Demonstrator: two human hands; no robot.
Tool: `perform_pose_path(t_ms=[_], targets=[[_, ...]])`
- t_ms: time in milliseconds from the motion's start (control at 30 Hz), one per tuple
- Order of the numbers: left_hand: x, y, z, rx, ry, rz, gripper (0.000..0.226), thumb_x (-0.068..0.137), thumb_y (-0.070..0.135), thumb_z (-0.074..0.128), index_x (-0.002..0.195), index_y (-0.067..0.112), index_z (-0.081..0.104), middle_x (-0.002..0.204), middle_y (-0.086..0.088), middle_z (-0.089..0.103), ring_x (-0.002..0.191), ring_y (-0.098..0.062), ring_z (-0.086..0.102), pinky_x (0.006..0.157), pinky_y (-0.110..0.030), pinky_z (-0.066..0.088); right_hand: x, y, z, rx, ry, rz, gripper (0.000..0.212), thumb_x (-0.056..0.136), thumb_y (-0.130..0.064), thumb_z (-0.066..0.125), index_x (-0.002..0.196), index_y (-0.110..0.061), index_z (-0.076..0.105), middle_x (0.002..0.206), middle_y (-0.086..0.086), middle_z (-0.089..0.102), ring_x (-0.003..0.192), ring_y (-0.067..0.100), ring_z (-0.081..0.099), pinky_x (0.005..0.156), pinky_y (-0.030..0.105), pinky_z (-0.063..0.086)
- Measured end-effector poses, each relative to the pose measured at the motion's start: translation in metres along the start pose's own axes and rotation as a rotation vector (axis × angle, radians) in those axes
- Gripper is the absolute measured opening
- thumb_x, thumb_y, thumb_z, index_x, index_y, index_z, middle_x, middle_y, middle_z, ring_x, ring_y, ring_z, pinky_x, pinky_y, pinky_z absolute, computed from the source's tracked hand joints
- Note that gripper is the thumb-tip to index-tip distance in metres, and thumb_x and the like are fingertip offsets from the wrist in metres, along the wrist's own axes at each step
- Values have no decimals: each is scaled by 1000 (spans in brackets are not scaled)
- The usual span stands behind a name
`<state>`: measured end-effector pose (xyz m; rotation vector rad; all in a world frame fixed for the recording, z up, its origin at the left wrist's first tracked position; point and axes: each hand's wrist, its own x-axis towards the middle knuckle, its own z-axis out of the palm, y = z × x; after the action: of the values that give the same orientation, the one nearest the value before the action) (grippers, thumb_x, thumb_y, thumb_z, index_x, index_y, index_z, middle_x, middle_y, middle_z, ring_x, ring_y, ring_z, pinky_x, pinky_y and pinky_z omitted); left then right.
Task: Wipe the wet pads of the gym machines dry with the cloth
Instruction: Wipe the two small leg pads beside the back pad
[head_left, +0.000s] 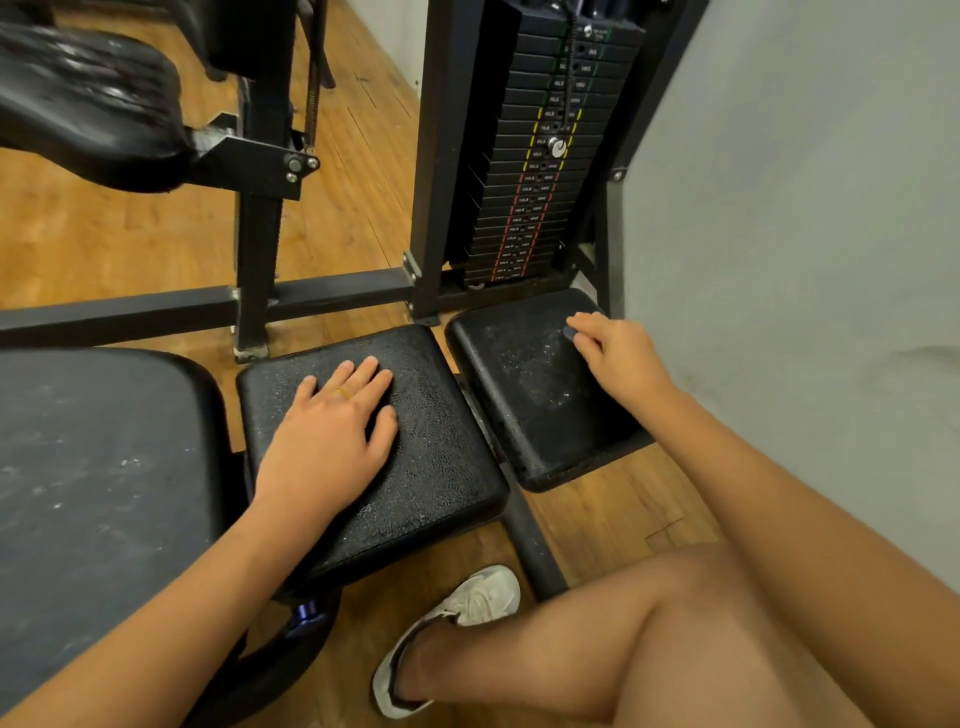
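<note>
Closest to the lens is a bare bent knee (701, 623) above a white worn sneaker (452, 618) planted on the brown wooden plank floor (104, 234). That points to a crouch, low enough to reach the pads.

The left hand (332, 431) lies flat, fingers straight and spread, on the square black pebbled vinyl pad in the middle (441, 467). It holds nothing and probably props the body's weight.

The right hand (618, 358) reaches to the far corner of the neighbouring black square pad by the pale grey wall (519, 384). Its fingers are curled and pinch a small dark grey cloth (570, 332). Only a scrap shows past the fingertips, so its full size cannot be told.

Pale speckles at that pad's centre look like water left to wipe, so starting at the far corner would suit drawing the cloth back toward the body.

A wide grey-black padded bench (93, 493) sits to the left, and a black weight stack with coloured labels (535, 156) stands behind.
</note>
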<state>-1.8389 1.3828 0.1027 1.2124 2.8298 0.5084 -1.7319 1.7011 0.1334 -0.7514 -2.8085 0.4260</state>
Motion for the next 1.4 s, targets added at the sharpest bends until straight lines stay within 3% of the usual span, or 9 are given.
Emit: perform_pose_path(t_ms=[233,333,433,567,700,867,1000,1400], targets=[[4,-3,4,21,-7,2,62,93,45,25,142,17,53,150,-4,47,141,-25,41,114,-53,31,-86,16,-14,21,-23,-38,35,95,-12,59,130,-14,61,136,2,57,133,19,46,114,41,34],[6,-4,3,18,-24,4,63,93,46,25,143,18,51,152,-2,45,143,-24,38,115,-52,30,-50,11,-5,-14,-5,-55,34,97,-13,57,131,-13,60,138,4,55,134,22,44,115,39,31],[6,-2,2,9,-18,0,65,92,47,23,144,18,50,152,-1,44,144,-24,37,116,-52,28,10,-1,9,-40,-7,-38,35,99,-16,51,133,-14,58,143,6,51,137,26,41,115,47,31],[4,-2,1,-1,-11,-5,66,91,48,22,143,18,51,152,-1,44,143,-24,37,116,-51,27,44,-11,16,-42,-28,-28,34,99,-13,50,132,-11,59,141,11,53,133,30,46,112,39,33],[3,-2,1,-17,-11,-14,69,91,50,18,145,20,48,154,0,41,145,-22,34,118,-50,24,14,-5,3,-16,-60,-51,37,100,-15,48,137,-15,54,145,5,49,140,26,38,115,48,30],[2,-3,3,0,-7,6,67,92,48,20,143,18,50,153,-2,44,144,-25,36,116,-52,27,-54,2,-13,-7,-93,-44,38,101,-14,49,139,-17,52,146,0,47,141,19,34,118,36,25],[4,-5,5,11,-2,21,64,93,47,25,140,16,54,149,-4,48,141,-26,41,113,-54,32,-85,6,-17,-19,-117,-59,39,100,-14,51,139,-17,51,146,-2,46,142,17,33,119,34,23],[5,-3,2,-20,-16,-3,70,90,52,17,146,21,46,155,1,39,146,-21,31,119,-49,23,45,-19,8,-16,-92,-67,38,102,-13,45,139,-13,51,148,6,45,142,26,33,118,40,22]])
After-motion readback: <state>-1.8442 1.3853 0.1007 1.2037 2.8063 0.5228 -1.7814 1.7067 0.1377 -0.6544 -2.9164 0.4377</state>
